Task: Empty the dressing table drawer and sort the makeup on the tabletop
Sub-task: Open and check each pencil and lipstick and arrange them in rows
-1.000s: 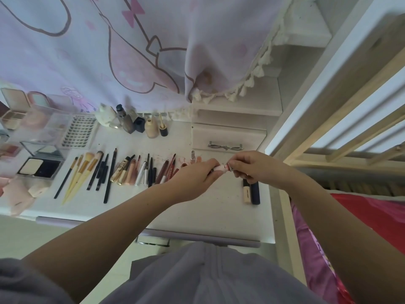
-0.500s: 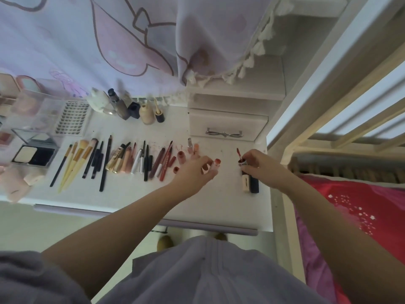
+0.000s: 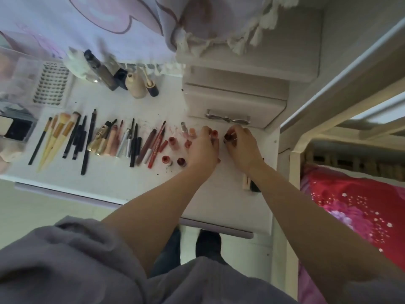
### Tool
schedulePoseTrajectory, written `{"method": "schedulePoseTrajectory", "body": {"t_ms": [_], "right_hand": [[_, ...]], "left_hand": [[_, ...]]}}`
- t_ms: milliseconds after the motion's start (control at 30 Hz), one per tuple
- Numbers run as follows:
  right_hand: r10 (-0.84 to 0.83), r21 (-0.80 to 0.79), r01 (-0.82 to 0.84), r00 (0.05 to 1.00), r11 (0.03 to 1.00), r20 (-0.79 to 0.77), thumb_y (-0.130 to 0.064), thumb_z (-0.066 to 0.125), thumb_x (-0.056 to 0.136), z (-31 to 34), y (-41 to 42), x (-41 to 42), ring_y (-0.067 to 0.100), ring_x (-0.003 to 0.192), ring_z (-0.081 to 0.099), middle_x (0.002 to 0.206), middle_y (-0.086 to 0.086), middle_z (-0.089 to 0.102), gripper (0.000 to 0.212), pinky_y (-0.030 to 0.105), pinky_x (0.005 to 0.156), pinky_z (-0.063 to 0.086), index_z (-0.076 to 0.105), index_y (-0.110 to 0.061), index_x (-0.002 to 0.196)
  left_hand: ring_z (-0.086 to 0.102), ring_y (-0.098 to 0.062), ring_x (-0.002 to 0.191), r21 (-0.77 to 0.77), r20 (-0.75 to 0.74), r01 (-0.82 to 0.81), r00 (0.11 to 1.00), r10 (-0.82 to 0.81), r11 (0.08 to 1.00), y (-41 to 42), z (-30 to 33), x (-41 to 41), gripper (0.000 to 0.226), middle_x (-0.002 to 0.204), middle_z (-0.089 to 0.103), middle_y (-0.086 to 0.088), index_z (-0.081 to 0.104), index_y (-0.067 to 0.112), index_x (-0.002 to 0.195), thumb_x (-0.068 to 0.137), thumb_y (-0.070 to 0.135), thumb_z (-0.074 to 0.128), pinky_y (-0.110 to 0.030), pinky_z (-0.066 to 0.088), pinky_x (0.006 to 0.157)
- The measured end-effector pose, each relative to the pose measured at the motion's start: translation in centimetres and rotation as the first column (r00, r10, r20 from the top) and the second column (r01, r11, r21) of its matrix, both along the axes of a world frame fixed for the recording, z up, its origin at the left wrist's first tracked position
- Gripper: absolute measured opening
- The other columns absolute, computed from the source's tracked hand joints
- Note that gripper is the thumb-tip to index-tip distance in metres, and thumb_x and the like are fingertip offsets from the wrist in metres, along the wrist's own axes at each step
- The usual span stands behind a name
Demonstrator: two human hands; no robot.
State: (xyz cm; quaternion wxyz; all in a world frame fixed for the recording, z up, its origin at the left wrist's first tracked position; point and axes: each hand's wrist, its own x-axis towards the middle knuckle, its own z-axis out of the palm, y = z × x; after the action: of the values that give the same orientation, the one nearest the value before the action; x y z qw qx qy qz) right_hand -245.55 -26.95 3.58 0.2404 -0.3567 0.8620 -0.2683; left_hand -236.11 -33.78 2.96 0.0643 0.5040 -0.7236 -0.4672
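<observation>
Both hands low over tabletop (image 3: 114,185), close together, just in front of small drawer (image 3: 235,106). Left hand (image 3: 202,148) curled round red-capped lip tube (image 3: 214,133), at right end of lip-tube cluster (image 3: 175,150). Right hand (image 3: 242,143) pinching dark red tube (image 3: 228,136) at fingertips. Tubes probably light, rigid, smooth plastic; likely slippery, prone to toppling or rolling. Best held across body, near middle, not by cap. Brushes (image 3: 57,137) and pencils (image 3: 131,141) lined up well left of hands.
</observation>
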Motion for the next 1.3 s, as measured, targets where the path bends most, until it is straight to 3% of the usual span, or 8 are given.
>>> {"method": "schedulePoseTrajectory", "body": {"t_ms": [133,333,500,667,867,1067,1200,1300], "right_hand": [[0.05,0.03,-0.05,0.999,0.998,0.002,-0.017,0.051,0.094,-0.4,-0.2,-0.2,0.024,0.091,0.053,0.112,0.014,0.052,0.023,0.023,0.076,0.038,0.052,-0.009,0.115],[0.104,0.136,-0.115,0.991,0.984,0.087,-0.011,0.049,0.094,1.5,1.7,-2.3,0.019,0.102,0.058,0.119,0.01,0.058,0.03,0.022,0.085,0.041,0.052,-0.01,0.124],[0.076,0.308,-0.13,0.98,0.942,0.183,-0.011,0.047,0.096,3.5,5.1,-4.1,0.004,0.06,0.059,0.084,0.005,0.065,0.015,0.01,0.048,0.046,0.059,-0.012,0.104],[0.201,0.4,-0.206,0.978,0.893,0.055,-0.013,0.046,0.095,3.4,4.5,-2.0,0.025,0.09,0.062,0.103,0.013,0.064,0.02,0.031,0.076,0.05,0.059,-0.005,0.107],[0.222,0.429,-0.203,0.975,0.88,0.008,-0.026,0.049,0.096,2.3,3.1,-0.9,0.023,0.08,0.055,0.087,0.012,0.061,0.025,0.028,0.065,0.04,0.059,-0.004,0.089],[0.035,0.417,-0.228,0.906,0.88,0.421,-0.045,0.046,0.095,3.7,3.2,0.6,0.013,0.047,0.047,0.062,0.002,0.059,0.046,0.023,0.049,0.038,0.064,-0.005,0.08],[-0.067,0.169,-0.073,0.715,0.983,0.696,-0.034,0.049,0.097,7.2,3.8,0.5,0.005,0.037,0.034,0.059,-0.001,0.049,0.031,0.018,0.035,0.026,0.058,-0.007,0.084],[0.049,-0.034,-0.034,0.684,0.999,0.728,-0.028,0.044,0.099,10.0,4.1,1.1,0.003,0.04,0.033,0.061,-0.002,0.047,0.027,0.015,0.036,0.026,0.055,-0.006,0.089]], "left_hand": [[0.064,-0.015,0.054,-0.037,0.008,0.017,1.0,-0.016,0.999,0.1,-1.0,0.0,0.009,0.079,0.061,0.0,0.039,0.03,0.095,0.095,0.024,0.046,-0.02,0.044,0.041],[0.065,-0.013,0.06,-0.014,0.025,0.008,1.0,-0.007,1.0,1.3,-0.5,1.6,0.037,0.085,0.062,0.002,0.034,0.024,0.125,0.093,0.024,0.053,-0.033,0.057,0.055],[0.061,-0.012,0.053,-0.066,0.083,0.243,0.968,-0.238,0.968,4.3,0.7,3.8,0.015,0.07,0.059,0.003,0.043,0.021,0.1,0.096,0.035,0.045,-0.03,0.054,0.05],[0.052,-0.021,0.068,-0.04,0.329,0.513,0.817,-0.473,0.858,7.4,-0.1,0.3,0.023,0.085,0.057,-0.002,0.037,0.018,0.092,0.097,0.041,0.036,-0.031,0.034,0.056],[0.05,-0.019,0.07,-0.078,0.41,0.506,0.802,-0.435,0.859,6.3,-0.3,-0.1,0.024,0.09,0.058,-0.001,0.046,0.016,0.098,0.091,0.039,0.045,-0.029,0.035,0.06],[0.046,-0.017,0.063,-0.21,0.416,0.649,0.736,-0.534,0.731,4.1,2.2,4.4,0.017,0.08,0.046,0.004,0.04,0.018,0.089,0.09,0.034,0.044,-0.028,0.031,0.051],[0.048,-0.018,0.059,-0.314,0.317,0.682,0.731,-0.605,0.66,2.0,5.7,5.9,0.022,0.072,0.044,0.006,0.041,0.017,0.091,0.097,0.038,0.036,-0.029,0.029,0.048],[0.051,-0.02,0.071,-0.172,0.142,0.66,0.751,-0.645,0.731,0.6,8.7,6.2,0.03,0.069,0.047,0.007,0.049,0.018,0.098,0.099,0.041,0.03,-0.035,0.039,0.065]]}}
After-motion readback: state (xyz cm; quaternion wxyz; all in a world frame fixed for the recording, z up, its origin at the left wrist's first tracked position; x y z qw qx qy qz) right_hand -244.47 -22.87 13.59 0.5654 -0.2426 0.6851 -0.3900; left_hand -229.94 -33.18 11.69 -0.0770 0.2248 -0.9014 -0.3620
